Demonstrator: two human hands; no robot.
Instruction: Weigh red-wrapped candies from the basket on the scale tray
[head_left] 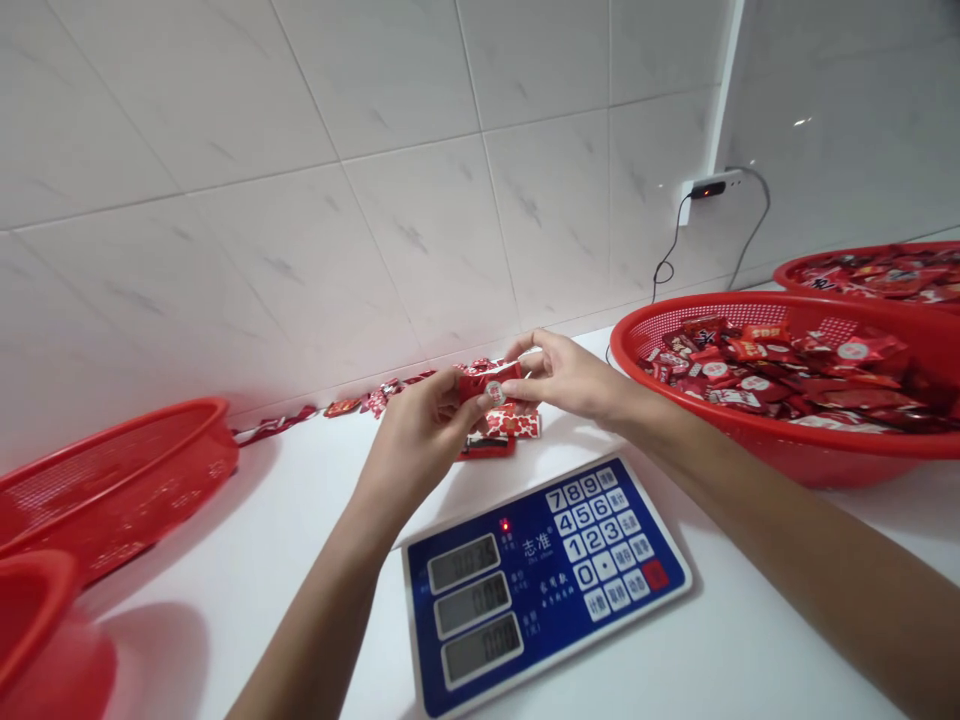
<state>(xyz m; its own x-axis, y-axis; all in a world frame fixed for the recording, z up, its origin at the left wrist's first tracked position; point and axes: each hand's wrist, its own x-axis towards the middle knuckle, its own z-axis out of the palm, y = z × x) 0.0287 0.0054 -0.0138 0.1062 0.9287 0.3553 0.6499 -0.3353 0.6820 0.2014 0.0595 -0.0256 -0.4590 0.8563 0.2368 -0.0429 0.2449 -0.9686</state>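
Between my two hands is a small red candy packet (493,388) with a pale round label. My left hand (426,425) pinches its left side, thumb across the front. At its right end, the fingers of my right hand (559,375) close on the same packet. Right beneath the hands lie more wrapped candies (517,424), red and white, partly covered by my fingers. Nearer to me is the blue panel of a digital scale (536,560), with number keys and three small displays.
A large red basket (750,420) full of red-wrapped candies stands at right, another basket (795,270) behind it. Red baskets (112,475) stand at left. Loose candy packets (343,407) line the tiled wall. A power strip (712,187) with cables hangs on the wall.
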